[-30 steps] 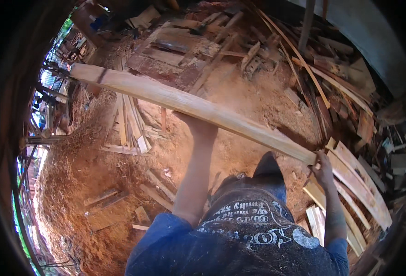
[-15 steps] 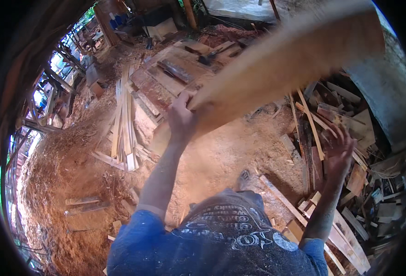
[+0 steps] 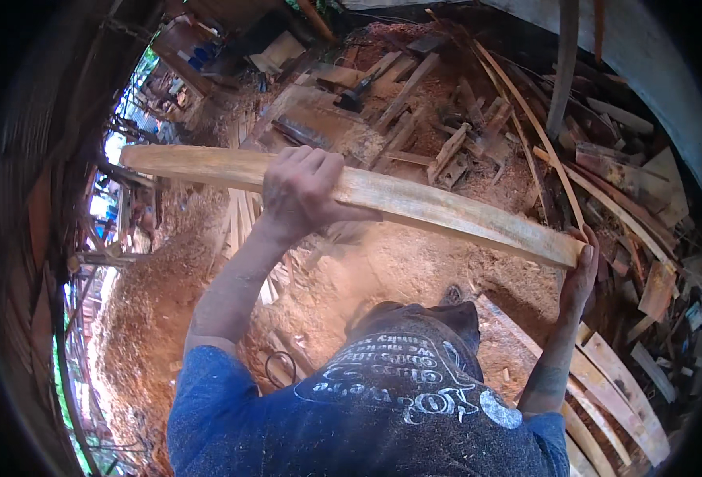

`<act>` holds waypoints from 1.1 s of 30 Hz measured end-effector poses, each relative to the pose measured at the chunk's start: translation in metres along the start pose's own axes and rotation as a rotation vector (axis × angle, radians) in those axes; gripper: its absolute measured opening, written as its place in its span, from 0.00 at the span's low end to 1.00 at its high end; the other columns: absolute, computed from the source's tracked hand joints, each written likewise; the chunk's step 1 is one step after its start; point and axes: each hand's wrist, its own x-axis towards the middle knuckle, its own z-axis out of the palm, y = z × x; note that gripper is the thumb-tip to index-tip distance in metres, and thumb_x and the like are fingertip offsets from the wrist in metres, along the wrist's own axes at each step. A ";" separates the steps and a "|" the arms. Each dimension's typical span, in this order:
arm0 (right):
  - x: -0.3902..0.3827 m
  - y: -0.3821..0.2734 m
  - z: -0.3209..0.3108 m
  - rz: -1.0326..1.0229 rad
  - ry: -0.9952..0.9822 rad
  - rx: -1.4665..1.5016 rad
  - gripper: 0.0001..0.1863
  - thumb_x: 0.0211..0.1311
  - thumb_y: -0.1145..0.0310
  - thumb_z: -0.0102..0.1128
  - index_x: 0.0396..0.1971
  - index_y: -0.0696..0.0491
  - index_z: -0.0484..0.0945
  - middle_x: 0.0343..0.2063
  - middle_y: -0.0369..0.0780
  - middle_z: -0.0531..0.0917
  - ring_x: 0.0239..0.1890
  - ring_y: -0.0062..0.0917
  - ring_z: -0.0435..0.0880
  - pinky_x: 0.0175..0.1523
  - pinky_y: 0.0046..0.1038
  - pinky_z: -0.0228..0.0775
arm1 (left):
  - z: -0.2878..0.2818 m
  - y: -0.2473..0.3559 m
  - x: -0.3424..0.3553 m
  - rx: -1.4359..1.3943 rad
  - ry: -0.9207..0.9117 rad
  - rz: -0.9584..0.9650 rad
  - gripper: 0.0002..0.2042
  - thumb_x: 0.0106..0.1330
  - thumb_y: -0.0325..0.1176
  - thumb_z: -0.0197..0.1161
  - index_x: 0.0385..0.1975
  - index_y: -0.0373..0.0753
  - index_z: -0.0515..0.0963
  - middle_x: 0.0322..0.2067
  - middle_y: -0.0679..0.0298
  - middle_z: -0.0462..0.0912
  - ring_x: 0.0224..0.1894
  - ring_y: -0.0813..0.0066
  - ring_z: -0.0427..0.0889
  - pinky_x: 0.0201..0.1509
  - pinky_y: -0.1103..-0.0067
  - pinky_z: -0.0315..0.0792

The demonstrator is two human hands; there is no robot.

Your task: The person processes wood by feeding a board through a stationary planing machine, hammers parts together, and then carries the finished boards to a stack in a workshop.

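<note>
Head view showed one long, pale sawn plank (image 3: 414, 199) held crosswise before the dusty blue T-shirt (image 3: 287, 433), raised above the sawdust-strewn floor (image 3: 383, 262) and slanting from upper left to lower right. The left hand (image 3: 303, 191) gripped it a little left of its middle, fingers curled over the upper face and thumb lying along the near edge, opened only as far as the wood's thickness required. The right hand (image 3: 580, 261) was closed about the right end, thumb against the end and fingers bent round behind. Whether the plank's bow was real or came from the wide lens was hard to tell.

That spread of hands seemed sound: the left probably bore most of the weight near the balance point, leaving the right to steer from the tip. The long free left end was the part to mind, since a small twist at the right could have swung it widely. A firm left palm, easy elbows and thumbs off splintery edges would have served best. Clearance deserved care too: an upright post (image 3: 564, 71) stood beyond the right half, offcuts (image 3: 659, 290) lay heaped at the right, and long cut boards (image 3: 641, 421) lay below the right forearm, where footing looked least certain.
</note>
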 end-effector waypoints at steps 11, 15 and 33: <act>-0.169 0.117 -0.130 0.459 0.281 0.367 0.30 0.76 0.46 0.48 0.65 0.54 0.67 0.59 0.40 0.77 0.63 0.30 0.74 0.66 0.33 0.68 | 0.096 0.061 -0.014 -0.301 -0.643 -0.008 0.42 0.41 0.82 0.62 0.26 0.39 0.81 0.23 0.58 0.81 0.32 0.62 0.83 0.38 0.68 0.75; -0.190 0.083 -0.090 0.528 -0.093 -0.341 0.32 0.75 0.48 0.54 0.68 0.55 0.64 0.64 0.43 0.69 0.66 0.29 0.67 0.71 0.33 0.57 | 0.187 0.041 -0.060 -0.526 -1.103 -0.072 0.43 0.46 0.80 0.61 0.33 0.36 0.86 0.31 0.51 0.87 0.40 0.53 0.86 0.45 0.63 0.77; -0.049 0.198 0.159 1.596 -0.072 0.250 0.27 0.73 0.42 0.48 0.53 0.48 0.80 0.42 0.40 0.88 0.41 0.34 0.87 0.43 0.41 0.82 | 0.527 -0.145 -0.155 -0.757 -1.356 -0.222 0.38 0.54 0.72 0.61 0.40 0.37 0.88 0.45 0.49 0.87 0.49 0.51 0.85 0.51 0.61 0.77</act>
